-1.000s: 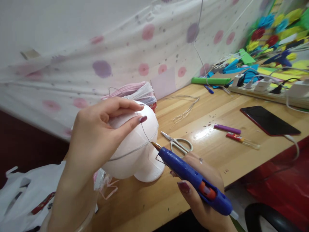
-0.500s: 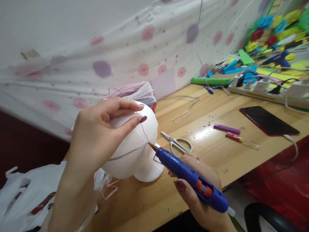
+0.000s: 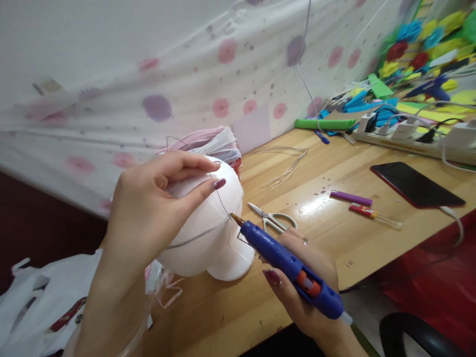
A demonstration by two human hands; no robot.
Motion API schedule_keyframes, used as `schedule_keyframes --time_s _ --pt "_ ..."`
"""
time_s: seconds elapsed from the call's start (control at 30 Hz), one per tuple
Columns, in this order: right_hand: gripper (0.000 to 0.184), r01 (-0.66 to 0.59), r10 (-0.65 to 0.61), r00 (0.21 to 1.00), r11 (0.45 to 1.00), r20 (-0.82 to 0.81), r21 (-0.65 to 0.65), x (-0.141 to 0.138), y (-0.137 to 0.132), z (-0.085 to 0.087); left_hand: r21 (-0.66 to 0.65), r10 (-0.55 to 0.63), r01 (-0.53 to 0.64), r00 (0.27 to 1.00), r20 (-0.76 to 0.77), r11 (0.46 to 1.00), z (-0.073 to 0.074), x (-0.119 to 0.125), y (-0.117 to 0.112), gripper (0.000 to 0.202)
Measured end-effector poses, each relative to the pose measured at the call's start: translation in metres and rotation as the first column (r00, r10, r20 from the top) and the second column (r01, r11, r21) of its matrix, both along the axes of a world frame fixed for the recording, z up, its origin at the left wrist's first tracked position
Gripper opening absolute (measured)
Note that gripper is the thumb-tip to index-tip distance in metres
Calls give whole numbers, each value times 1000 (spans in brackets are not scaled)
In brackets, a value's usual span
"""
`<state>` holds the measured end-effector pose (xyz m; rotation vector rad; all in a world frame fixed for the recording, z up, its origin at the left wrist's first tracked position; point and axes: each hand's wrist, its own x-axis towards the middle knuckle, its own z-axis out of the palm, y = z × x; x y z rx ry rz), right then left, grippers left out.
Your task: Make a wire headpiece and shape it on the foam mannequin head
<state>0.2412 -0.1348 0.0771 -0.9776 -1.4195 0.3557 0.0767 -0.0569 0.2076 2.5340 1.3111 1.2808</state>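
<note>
A white foam mannequin head [image 3: 201, 258] stands on the table, with a thin metal wire [image 3: 222, 202] bent around it and rising over its top. Between thumb and forefinger, my left hand [image 3: 159, 198] pinches that wire above the foam. My right hand [image 3: 308, 277] is wrapped round a blue hot glue gun [image 3: 273, 250] with a clear glue stick at its back end. The gun's brass nozzle [image 3: 237, 219] is beside the wire joint at the side of the head; whether it touches cannot be told.
Scissors [image 3: 277, 218] lie just behind my right hand. Farther right are a purple stick [image 3: 350, 198], a lighter-like red tube [image 3: 362, 211], a phone [image 3: 416, 184] on a cable and a power strip [image 3: 416, 144]. Loose wires [image 3: 286, 173] and pipe cleaners [image 3: 217, 144] lie behind the head.
The glue gun's nozzle has drawn slightly right, off the wire joint. My left hand keeps its pinch on the wire in nearly the same place.
</note>
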Motion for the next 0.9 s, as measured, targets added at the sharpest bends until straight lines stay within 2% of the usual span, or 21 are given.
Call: schedule_keyframes --time_s 0.17,0.27,0.4,0.6,0.77,0.9 --pt "26 36 -38 999 997 20 67 0 2 -3 8 21 -21 999 -24 1000 1 0 0 19" --pt "23 37 -38 999 999 11 39 0 1 -6 -16 20 -20 1000 -20 1000 1 0 0 17" --pt "27 -25 25 1000 1000 -3 -16 2 -3 -7 -18 26 -26 1000 -18 1000 1 0 -1 17" --pt "30 -77 76 996 997 -48 -17 1 -5 -3 -10 11 -11 1000 -13 1000 2 1 -1 18" --pt "20 -114 114 993 993 -37 -14 2 -5 -2 -2 21 -21 1000 -10 1000 1 0 0 18" --pt "29 -84 83 996 996 -45 -25 2 -6 -3 -11 31 -31 1000 1 999 1 0 0 19"
